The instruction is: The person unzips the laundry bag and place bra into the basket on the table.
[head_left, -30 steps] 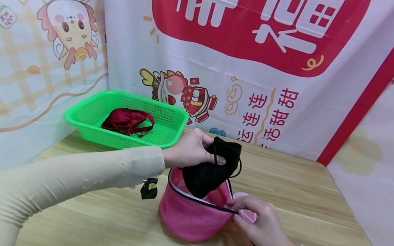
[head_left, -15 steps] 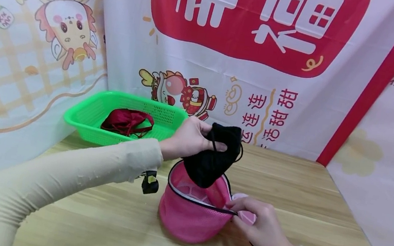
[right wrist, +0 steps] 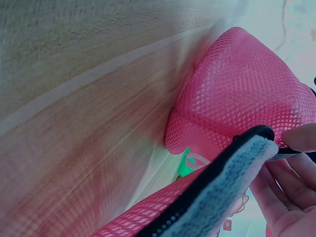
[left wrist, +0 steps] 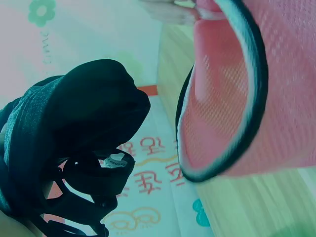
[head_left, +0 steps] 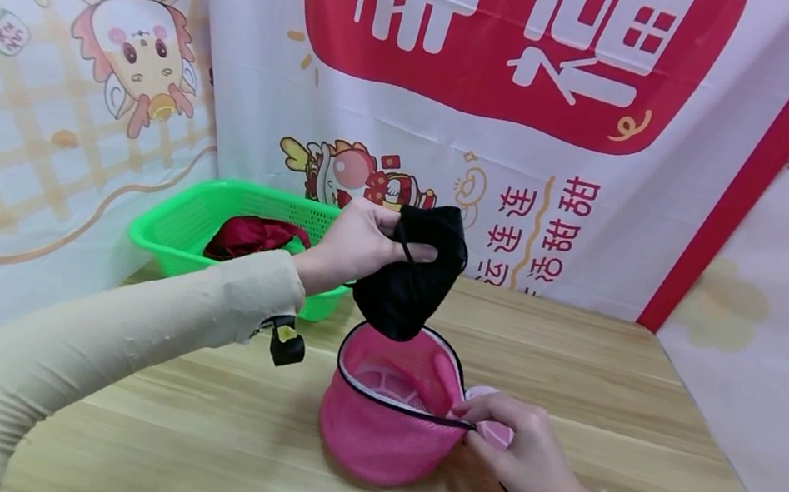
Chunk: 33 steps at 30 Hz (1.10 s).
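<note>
In the head view my left hand [head_left: 360, 245] pinches a folded black bra [head_left: 402, 298] between thumb and fingers, just over the mouth of a pink mesh laundry bag [head_left: 384, 450]. Its cups hang downward; loose straps and a small white label show in the left wrist view. The bag stands upright, its black-and-white zip rim wide apart, with a pale plastic frame [head_left: 386, 383] visible inside. My right hand [head_left: 534, 459] pinches that rim at the bag's right side. Seen from the right wrist, thumb and fingers grip the zip edge [right wrist: 212, 180].
Behind to the left, a green plastic basket [head_left: 163, 247] holds a dark red bra [head_left: 252, 236], partly hidden by my left arm. The wooden table [head_left: 201, 437] meets printed cloth walls at the back and both sides.
My left hand has lifted the black bra up and slightly left, from inside the bag's mouth to above it. The right hand keeps its grip on the rim.
</note>
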### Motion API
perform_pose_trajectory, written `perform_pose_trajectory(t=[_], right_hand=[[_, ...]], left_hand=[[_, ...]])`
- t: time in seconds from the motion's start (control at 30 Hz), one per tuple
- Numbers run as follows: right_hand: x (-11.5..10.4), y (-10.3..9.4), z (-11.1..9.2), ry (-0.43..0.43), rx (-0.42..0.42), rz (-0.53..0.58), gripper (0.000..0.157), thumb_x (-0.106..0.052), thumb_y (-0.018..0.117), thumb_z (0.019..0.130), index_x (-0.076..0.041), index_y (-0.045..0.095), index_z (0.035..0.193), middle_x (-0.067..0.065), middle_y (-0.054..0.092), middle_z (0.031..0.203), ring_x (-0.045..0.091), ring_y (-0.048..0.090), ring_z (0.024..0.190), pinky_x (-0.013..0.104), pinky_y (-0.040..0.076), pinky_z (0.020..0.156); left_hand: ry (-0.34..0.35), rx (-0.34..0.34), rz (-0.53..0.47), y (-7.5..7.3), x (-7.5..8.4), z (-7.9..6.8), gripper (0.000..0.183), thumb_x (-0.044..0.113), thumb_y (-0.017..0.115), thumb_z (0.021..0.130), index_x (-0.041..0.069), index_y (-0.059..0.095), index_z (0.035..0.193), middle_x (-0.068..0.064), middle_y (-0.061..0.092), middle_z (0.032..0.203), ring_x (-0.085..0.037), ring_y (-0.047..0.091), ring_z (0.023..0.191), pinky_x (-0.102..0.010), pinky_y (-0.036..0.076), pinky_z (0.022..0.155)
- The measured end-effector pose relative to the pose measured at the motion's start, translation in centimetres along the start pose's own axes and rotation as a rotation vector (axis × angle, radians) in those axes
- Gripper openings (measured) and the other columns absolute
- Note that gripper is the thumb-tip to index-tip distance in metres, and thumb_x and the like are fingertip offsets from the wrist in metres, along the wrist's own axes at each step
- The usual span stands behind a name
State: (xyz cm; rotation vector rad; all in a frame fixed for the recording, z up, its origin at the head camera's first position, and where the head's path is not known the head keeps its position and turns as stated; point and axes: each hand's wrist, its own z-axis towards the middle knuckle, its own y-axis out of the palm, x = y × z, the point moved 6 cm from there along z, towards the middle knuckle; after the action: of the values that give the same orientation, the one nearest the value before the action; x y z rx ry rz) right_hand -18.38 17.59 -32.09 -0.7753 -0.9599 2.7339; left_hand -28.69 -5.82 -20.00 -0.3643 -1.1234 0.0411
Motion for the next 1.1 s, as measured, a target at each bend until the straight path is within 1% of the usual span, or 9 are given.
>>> perform_pose_trajectory(t=[0.23, 0.3, 0.37, 0.47, 0.6, 0.73, 0.9, 0.97, 1.1], right_hand=[[0.0, 0.1, 0.0, 0.028, -0.009, 0.018, 0.035, 0.009, 0.076, 0.076, -0.021, 0.071, 0.094, 0.000, 0.071, 0.101, 0.023, 0.066, 0.101, 0.020, 0.047, 0.091], [0.0, 0.1, 0.0, 0.020, -0.008, 0.020, 0.035, 0.009, 0.076, 0.076, -0.021, 0.071, 0.094, 0.000, 0.071, 0.101, 0.025, 0.066, 0.101, 0.020, 0.048, 0.091], [-0.1, 0.1, 0.0, 0.005, -0.002, 0.018, 0.036, 0.010, 0.076, 0.075, -0.021, 0.071, 0.095, 0.000, 0.071, 0.101, 0.025, 0.066, 0.101, 0.020, 0.048, 0.091], [-0.2, 0.1, 0.0, -0.019, 0.008, 0.010, 0.038, 0.011, 0.077, 0.074, -0.021, 0.071, 0.095, -0.001, 0.071, 0.100, 0.025, 0.066, 0.100, 0.020, 0.048, 0.090], [-0.2, 0.1, -0.1, -0.022, 0.012, 0.006, 0.039, 0.011, 0.077, 0.073, -0.021, 0.071, 0.095, -0.001, 0.071, 0.100, 0.024, 0.067, 0.099, 0.020, 0.048, 0.090], [-0.3, 0.1, -0.1, -0.020, 0.010, 0.007, 0.040, 0.011, 0.077, 0.073, -0.022, 0.071, 0.094, -0.001, 0.071, 0.100, 0.024, 0.067, 0.099, 0.020, 0.048, 0.090], [-0.2, 0.2, 0.0, -0.008, 0.006, 0.008, 0.040, 0.011, 0.077, 0.073, -0.022, 0.071, 0.095, -0.003, 0.071, 0.100, 0.025, 0.067, 0.099, 0.020, 0.048, 0.090], [-0.2, 0.2, 0.0, -0.006, 0.007, 0.006, 0.040, 0.011, 0.077, 0.073, -0.022, 0.071, 0.095, -0.003, 0.071, 0.100, 0.024, 0.067, 0.099, 0.020, 0.048, 0.090], [-0.2, 0.2, 0.0, -0.011, 0.007, 0.005, 0.040, 0.010, 0.077, 0.073, -0.022, 0.071, 0.095, -0.003, 0.071, 0.100, 0.025, 0.067, 0.099, 0.020, 0.048, 0.091]], left_hand=[[0.001, 0.047, -0.015, -1.9, 0.0, 0.0, 0.030, 0.031, 0.086, 0.077, 0.014, 0.080, 0.101, -0.002, 0.074, 0.084, -0.022, 0.072, 0.080, -0.036, 0.056, 0.079], [-0.007, 0.061, -0.012, -2.3, 0.0, 0.0, 0.031, 0.031, 0.086, 0.076, 0.013, 0.080, 0.101, -0.002, 0.074, 0.085, -0.021, 0.071, 0.082, -0.036, 0.055, 0.079], [-0.011, 0.077, 0.002, -2.6, -0.1, 0.0, 0.032, 0.032, 0.086, 0.076, 0.013, 0.080, 0.101, -0.002, 0.074, 0.085, -0.017, 0.070, 0.087, -0.035, 0.054, 0.081], [-0.009, 0.100, 0.022, -3.2, -0.4, 0.1, 0.033, 0.033, 0.086, 0.076, 0.013, 0.080, 0.101, -0.001, 0.074, 0.085, -0.016, 0.069, 0.090, -0.035, 0.052, 0.083], [-0.011, 0.122, 0.034, -3.9, -1.0, 0.1, 0.032, 0.032, 0.085, 0.077, 0.012, 0.079, 0.102, -0.002, 0.074, 0.085, -0.019, 0.071, 0.084, -0.035, 0.053, 0.084], [-0.041, 0.138, 0.033, -4.7, -1.7, 0.2, 0.034, 0.033, 0.085, 0.077, 0.013, 0.079, 0.104, -0.003, 0.074, 0.086, -0.020, 0.072, 0.081, -0.034, 0.054, 0.083], [-0.083, 0.186, 0.035, -6.1, -2.5, 0.5, 0.035, 0.033, 0.086, 0.076, 0.009, 0.079, 0.101, -0.006, 0.074, 0.085, -0.022, 0.072, 0.078, -0.034, 0.056, 0.078], [-0.084, 0.212, 0.054, -6.6, -2.7, 0.7, 0.035, 0.033, 0.086, 0.076, 0.008, 0.079, 0.099, -0.006, 0.074, 0.083, -0.022, 0.072, 0.076, -0.034, 0.057, 0.074], [-0.071, 0.241, 0.076, -7.6, -3.2, 1.0, 0.035, 0.033, 0.087, 0.075, 0.006, 0.079, 0.098, -0.007, 0.074, 0.083, -0.022, 0.071, 0.075, -0.033, 0.058, 0.070]])
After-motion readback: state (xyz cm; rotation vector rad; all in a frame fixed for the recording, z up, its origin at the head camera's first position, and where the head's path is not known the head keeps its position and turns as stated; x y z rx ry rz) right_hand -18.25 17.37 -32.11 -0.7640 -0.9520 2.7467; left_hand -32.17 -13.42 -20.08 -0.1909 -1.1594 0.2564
